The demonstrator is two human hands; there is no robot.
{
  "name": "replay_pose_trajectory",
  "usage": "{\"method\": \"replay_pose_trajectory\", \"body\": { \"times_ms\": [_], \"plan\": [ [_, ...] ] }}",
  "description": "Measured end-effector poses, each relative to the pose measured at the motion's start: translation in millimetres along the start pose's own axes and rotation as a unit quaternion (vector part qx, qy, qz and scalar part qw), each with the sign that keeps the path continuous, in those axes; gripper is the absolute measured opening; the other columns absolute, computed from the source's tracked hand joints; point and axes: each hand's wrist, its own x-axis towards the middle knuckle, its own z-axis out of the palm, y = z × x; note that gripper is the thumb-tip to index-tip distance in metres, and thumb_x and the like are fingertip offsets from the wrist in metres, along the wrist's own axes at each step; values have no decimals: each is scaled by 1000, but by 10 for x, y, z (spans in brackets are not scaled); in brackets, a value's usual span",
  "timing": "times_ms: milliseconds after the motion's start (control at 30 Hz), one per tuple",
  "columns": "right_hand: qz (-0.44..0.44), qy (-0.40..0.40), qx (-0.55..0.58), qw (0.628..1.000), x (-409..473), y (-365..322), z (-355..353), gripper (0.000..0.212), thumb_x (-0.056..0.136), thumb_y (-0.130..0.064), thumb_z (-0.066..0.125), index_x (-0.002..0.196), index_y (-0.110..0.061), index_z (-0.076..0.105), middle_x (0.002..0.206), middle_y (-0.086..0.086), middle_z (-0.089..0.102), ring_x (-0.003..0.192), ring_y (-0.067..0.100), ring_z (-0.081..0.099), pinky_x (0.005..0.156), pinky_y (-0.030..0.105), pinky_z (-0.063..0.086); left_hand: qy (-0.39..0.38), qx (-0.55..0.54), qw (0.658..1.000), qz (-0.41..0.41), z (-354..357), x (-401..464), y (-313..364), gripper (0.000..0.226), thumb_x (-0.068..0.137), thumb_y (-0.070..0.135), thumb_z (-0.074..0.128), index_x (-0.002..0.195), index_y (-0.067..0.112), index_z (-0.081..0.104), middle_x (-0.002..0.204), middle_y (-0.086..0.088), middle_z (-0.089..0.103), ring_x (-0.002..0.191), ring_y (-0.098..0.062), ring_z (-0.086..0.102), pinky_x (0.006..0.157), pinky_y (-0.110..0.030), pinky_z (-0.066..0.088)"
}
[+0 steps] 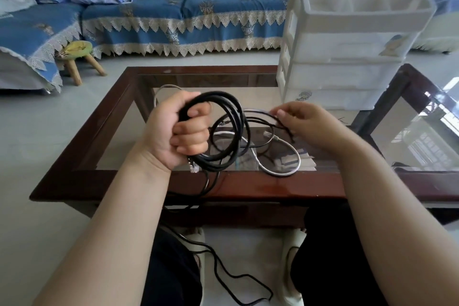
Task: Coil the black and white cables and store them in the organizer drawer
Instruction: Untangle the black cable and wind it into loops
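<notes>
Two hands: left hand [183, 131], right hand [308, 124], one black cable [236, 112], one white cable [293, 156]

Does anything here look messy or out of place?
Yes: the loose tail of the black cable drops off the glass-topped wooden table and snakes across the floor, uncoiled. The white cable lies in a slack loop on the glass.

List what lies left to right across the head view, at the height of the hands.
left hand → black cable coil → white cable → right hand
</notes>
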Motion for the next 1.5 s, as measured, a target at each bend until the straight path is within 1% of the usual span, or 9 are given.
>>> {"method": "replay_pose_trajectory", "body": {
  "times_ms": [67,167,467,633,800,1133,1233,1367,1500],
  "plan": [
    [-114,125,-94,981,-117,-104,143,33,92,-6,51,113,-27,65,117,-10,62,107,2,56,96,22,43,-25,-23,999,-24,32,-6,-90,35,93,28,39,62,15,49,40,8,23,29,-7,19,31,-14,22],
    [-277,174,-13,945,-449,-344,447,38,91,3,44,121,-13,60,124,-2,62,111,-5,54,95,15,41,-87,-101,990,-41,90,-43,-262,33,97,23,39,69,9,52,42,4,31,31,-11,28,34,-19,27],
    [-67,-88,421,900,-821,-356,621,94,63,-81,55,130,-15,46,123,6,65,116,22,59,92,38,50,-139,-203,968,-46,395,-303,-717,29,96,21,44,71,8,49,44,2,32,31,-10,24,36,-20,27],
    [-77,-167,250,951,-966,-240,548,57,89,-59,47,125,-17,59,124,3,64,120,15,56,106,37,40,5,-52,996,-68,477,-481,-762,35,90,32,43,58,17,47,34,9,24,26,-8,16,30,-14,17],
    [-63,-295,305,903,-1074,-230,632,47,85,-21,67,121,4,53,117,23,63,113,40,57,101,46,44,102,-4,995,-21,451,-598,-560,40,90,34,35,54,18,42,32,10,22,28,-7,8,30,-14,11],
    [-22,-26,352,935,-976,-303,614,26,87,-29,58,69,-12,67,62,6,68,59,15,65,64,27,55,92,-4,996,6,464,-536,-626,38,91,33,36,56,18,43,41,10,12,30,-6,7,31,-13,11],
    [36,-19,538,842,-951,-336,452,28,89,-30,51,69,-11,56,44,-1,50,45,13,56,53,24,54,105,-25,993,41,410,-568,-561,37,91,33,37,57,18,42,40,9,13,30,-6,8,29,-14,13],
    [-26,-83,684,724,-916,-299,343,30,90,-29,45,104,-12,66,52,-7,42,54,10,48,79,36,53,112,-73,984,117,353,-561,-473,36,90,33,38,57,19,43,34,10,27,31,-6,9,27,-16,16],
    [-36,-23,505,862,-840,-244,396,30,93,-8,46,119,-18,58,63,-4,47,52,9,40,52,23,39,115,-109,971,181,329,-517,-441,35,92,30,35,59,19,44,35,10,32,29,-7,12,27,-16,19]
  ]
}}
